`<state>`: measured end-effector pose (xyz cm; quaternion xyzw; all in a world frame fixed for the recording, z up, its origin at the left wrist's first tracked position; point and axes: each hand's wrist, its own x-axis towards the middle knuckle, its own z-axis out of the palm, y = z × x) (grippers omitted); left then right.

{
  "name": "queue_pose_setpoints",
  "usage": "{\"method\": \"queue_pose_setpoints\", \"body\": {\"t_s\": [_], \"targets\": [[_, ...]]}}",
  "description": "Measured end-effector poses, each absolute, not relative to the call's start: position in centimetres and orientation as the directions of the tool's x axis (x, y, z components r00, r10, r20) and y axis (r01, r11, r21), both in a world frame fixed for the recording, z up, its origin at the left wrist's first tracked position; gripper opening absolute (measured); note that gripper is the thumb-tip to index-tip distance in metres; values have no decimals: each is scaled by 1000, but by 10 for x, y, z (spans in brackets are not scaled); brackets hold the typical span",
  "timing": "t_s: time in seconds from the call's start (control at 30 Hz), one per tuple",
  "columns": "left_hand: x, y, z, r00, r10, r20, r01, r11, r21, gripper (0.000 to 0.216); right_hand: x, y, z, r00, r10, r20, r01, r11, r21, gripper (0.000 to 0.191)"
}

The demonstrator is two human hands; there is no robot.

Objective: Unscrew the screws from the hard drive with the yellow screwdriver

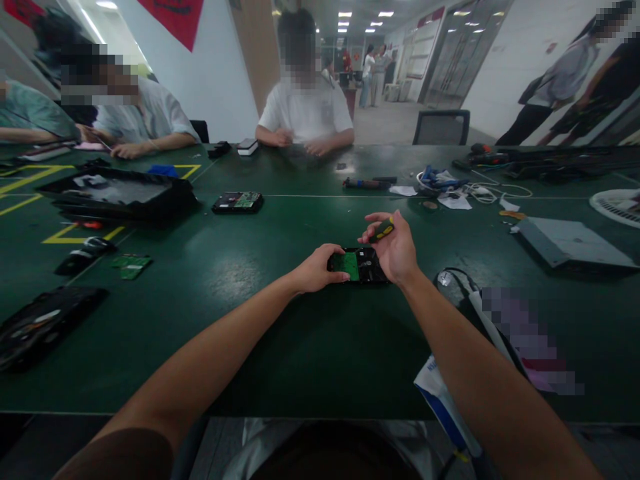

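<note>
Both hands of the person are busy over one hard disk drive [373, 267], as the head view shows. It lies flat on the green tabletop [270, 353], directly in front of the person, with its green circuit board [351, 265] facing upward. The left hand [318, 269] grips the left end of the drive, the thumb on the near side and the fingers along the far side. The right hand [400, 252] is closed around a yellow-and-black screwdriver [384, 230], above the right end of the drive; its tip I cannot make out, and whether this hand touches the drive I also cannot tell.

Farther away, to the left, lies a second hard disk drive [237, 202], near a black plastic casing [173, 205]. A loose circuit board [134, 266] rests closer, at the left. On the right side are a grey metal box [575, 241] and some tangled white cables [481, 193]. Across the table sits a co-worker in a white shirt [307, 110], with both forearms at the table edge.
</note>
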<state>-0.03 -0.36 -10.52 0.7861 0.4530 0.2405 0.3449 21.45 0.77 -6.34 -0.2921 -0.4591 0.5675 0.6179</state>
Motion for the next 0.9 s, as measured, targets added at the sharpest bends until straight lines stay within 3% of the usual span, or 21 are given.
{"method": "queue_pose_setpoints", "body": {"t_s": [0.37, 0.67, 0.9], "targets": [[0, -5, -104, 481, 871, 98, 540, -383, 750, 68, 214, 7, -68, -34, 962, 271, -414, 233, -880, 37], [0, -3, -106, 479, 874, 78, 541, -364, 758, 67, 211, 4, -63, -65, 956, 287, -380, 242, -893, 54], [-1, -4, -106, 480, 872, 92, 539, -376, 754, 68, 212, 2, -70, -83, 931, 354, -336, 309, -890, 35]]}}
